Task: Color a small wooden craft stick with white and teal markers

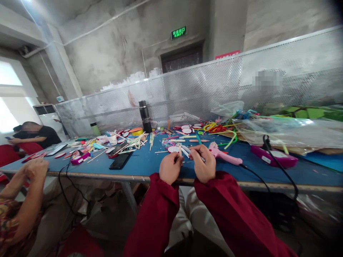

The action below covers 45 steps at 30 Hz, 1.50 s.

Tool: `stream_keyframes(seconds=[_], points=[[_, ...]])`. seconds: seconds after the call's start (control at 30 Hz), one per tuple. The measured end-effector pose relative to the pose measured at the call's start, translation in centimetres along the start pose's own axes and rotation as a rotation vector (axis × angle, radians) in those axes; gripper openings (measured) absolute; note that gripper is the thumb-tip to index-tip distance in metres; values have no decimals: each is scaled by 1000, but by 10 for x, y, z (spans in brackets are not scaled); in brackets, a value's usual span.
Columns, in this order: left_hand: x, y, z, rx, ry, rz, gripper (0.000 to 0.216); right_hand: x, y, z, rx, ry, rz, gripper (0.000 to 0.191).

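Both my hands rest at the near edge of a blue table point(144, 162), in dark red sleeves. My left hand point(169, 167) is closed in a pinch around a thin pale wooden stick point(180, 151) that points upward. My right hand point(204, 163) is closed around a slim white pen-like tool point(190, 152) whose tip angles toward the stick. The two hands are almost touching. A pink glue gun point(223, 155) lies on the table just right of my right hand, its black cable running off the edge.
Sticks, round red-and-white discs and coloured pipe cleaners point(219, 129) litter the table. A black phone point(120, 160) lies left of my hands, a black bottle point(145, 116) farther back. A perforated metal screen point(203, 89) backs the table. Another person's arm point(26, 192) is at left.
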<state>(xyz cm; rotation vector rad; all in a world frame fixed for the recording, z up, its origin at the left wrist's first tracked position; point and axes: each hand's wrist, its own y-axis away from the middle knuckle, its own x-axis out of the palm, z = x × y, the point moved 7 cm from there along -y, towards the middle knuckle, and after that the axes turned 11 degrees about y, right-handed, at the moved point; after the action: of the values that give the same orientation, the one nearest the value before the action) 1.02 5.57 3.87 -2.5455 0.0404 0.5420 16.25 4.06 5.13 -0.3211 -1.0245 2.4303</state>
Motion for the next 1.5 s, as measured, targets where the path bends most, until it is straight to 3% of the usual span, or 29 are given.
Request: stream_keyframes(seconds=[1.07, 1.5], points=[[1, -1, 3, -6, -17, -8, 27, -1, 1, -1, 0, 15, -25, 13], [0, 0, 0, -3, -4, -1, 27, 1, 2, 1, -12, -10, 32, 14]])
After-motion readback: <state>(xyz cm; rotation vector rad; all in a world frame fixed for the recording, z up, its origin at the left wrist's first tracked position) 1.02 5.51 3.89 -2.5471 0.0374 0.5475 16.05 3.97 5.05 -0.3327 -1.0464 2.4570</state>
